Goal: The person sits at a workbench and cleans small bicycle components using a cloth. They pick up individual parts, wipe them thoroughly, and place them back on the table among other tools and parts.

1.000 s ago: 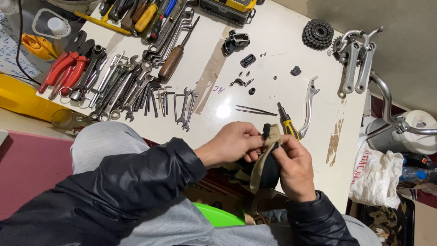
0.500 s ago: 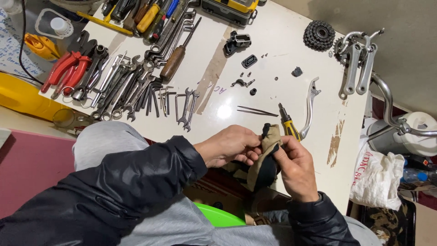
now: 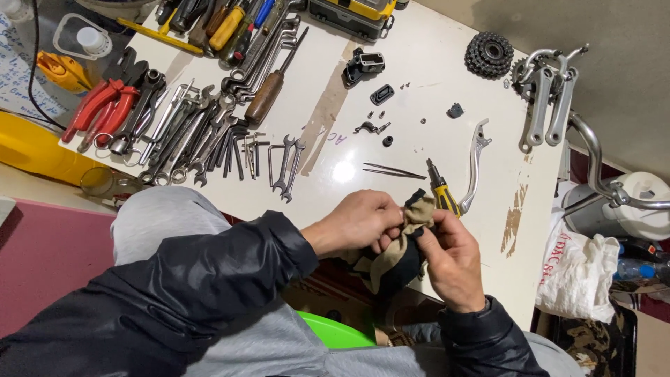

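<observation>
Far out to the left of your hands, red-handled pliers (image 3: pixel 98 105) lie on the white table (image 3: pixel 419 77), and a spread of wrenches (image 3: pixel 188 136) sits between them and you. Your left hand (image 3: pixel 359 222) is closed, fingers pinching the tan and black rag (image 3: pixel 398 248) at the table's near edge. The rag hangs bunched between both hands, just off the tabletop. Your right hand (image 3: pixel 453 262) is closed too, thumb and fingertips pressing into the rag from the other side; whether something small sits inside the cloth, I cannot tell. Just beyond your right hand, a yellow-handled screwdriver (image 3: pixel 441 192) lies on the table, with a silver brake lever (image 3: pixel 474 164) beside it. Further right of the rag, crank arms (image 3: pixel 548 101) rest at the table's far corner, a black cassette (image 3: pixel 488 54) next to them.
</observation>
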